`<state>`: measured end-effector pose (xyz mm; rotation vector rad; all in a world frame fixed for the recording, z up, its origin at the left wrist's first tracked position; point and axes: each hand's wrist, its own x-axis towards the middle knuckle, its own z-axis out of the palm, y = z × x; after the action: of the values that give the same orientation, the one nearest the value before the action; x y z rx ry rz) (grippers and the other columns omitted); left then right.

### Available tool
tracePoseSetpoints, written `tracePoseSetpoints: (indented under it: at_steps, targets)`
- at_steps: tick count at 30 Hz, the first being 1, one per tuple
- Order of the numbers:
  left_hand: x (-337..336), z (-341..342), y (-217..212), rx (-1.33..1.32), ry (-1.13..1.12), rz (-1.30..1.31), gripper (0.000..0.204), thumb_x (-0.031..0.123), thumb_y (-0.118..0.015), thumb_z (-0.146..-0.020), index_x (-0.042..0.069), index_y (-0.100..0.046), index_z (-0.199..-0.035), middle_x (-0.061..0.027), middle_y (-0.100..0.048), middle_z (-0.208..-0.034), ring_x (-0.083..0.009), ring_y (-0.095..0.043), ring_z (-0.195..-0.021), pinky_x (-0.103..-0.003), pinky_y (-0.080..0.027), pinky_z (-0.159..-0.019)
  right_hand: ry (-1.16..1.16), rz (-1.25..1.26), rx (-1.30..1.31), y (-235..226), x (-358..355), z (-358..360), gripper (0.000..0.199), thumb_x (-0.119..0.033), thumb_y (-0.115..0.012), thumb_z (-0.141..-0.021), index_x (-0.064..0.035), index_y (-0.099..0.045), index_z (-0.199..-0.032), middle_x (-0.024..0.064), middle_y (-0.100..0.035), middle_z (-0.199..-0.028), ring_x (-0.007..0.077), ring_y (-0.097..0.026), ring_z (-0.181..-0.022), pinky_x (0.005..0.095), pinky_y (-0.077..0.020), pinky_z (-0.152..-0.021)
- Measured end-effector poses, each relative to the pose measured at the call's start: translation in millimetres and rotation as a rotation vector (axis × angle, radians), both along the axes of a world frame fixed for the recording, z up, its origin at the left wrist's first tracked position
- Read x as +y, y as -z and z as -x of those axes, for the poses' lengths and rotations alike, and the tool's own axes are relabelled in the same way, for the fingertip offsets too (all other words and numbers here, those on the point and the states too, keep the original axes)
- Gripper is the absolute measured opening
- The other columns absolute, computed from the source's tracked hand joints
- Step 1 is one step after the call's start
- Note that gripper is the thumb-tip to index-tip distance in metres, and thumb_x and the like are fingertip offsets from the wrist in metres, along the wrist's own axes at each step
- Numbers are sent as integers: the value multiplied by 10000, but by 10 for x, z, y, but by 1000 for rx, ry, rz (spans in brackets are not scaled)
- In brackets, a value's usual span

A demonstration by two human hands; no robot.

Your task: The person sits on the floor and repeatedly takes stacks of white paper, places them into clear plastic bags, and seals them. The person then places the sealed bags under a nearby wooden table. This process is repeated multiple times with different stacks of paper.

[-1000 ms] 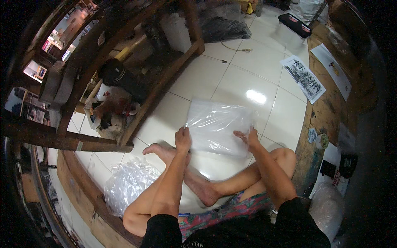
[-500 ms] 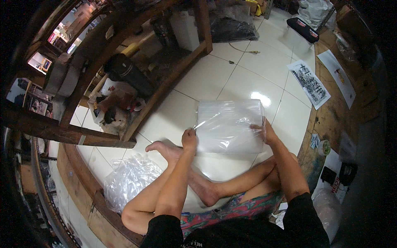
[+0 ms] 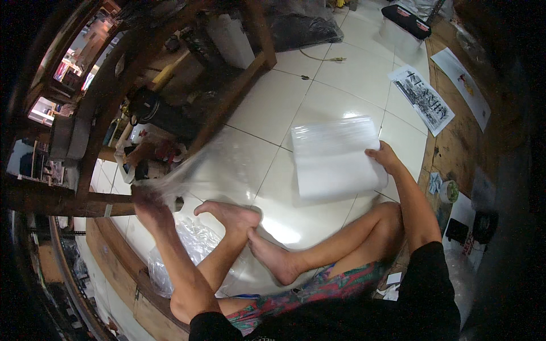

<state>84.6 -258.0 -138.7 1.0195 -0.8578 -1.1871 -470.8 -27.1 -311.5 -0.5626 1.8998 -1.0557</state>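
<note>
A stack of white, plastic-like sheets (image 3: 335, 162) is in front of me over the tiled floor. My right hand (image 3: 387, 158) grips its right edge, thumb on top and fingers hidden underneath. Far to the left, my left hand (image 3: 151, 204) is smeared by motion. From it a thin clear plastic sheet (image 3: 219, 162) stretches out to the right, apart from the stack. Below that hand, beside my bent leg, a crumpled heap of clear plastic (image 3: 193, 241) lies on the floor.
A wooden rack (image 3: 233, 105) with a black cylinder (image 3: 165, 108) stands on the left. At the right, printed paper (image 3: 422, 99) lies by a wooden board (image 3: 441, 156), with a roll of tape (image 3: 449, 191) near its edge. A cable (image 3: 321, 58) lies on the far tiles.
My left hand has swung from the stack's left edge far to the left, pulling a clear sheet off it. The stack has shifted slightly right and tilted, still in my right hand.
</note>
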Motion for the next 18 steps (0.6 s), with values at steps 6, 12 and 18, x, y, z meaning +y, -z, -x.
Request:
tracePoseSetpoints:
  at_steps: [6, 12, 18]
  targets:
    - [868, 343, -366, 355, 205, -115, 332, 289, -547, -942, 66, -543, -1188, -107, -576, -1180, -265, -556, -1057, -562, -376, -982, 186, -159, 782, -204, -168, -450, 569, -232, -698, -832, 31, -472, -1283, 195, -564, -1181, 286, -556, -1083, 352, -449, -929]
    - [1605, 1249, -529, 770, 587, -256, 310, 266, -535, -933, 48, -616, -1138, -160, -637, -1130, -336, -578, -1085, -703, -236, -1048, -274, 318, -158, -872, 30, -1406, 813, -321, -719, -838, -72, -256, -1458, 191, -366, -1427, 329, -407, -1288, 421, -401, -1034]
    - [1823, 1273, -432, 908, 512, -361, 240, 252, -562, -915, 68, -622, -1057, -145, -638, -1081, -305, -590, -1037, -500, -444, -969, -63, 507, -1101, -709, 222, -2386, 687, -210, -590, -932, -33, -192, -1465, 111, -473, -1316, 269, -467, -1208, 419, -423, -1008]
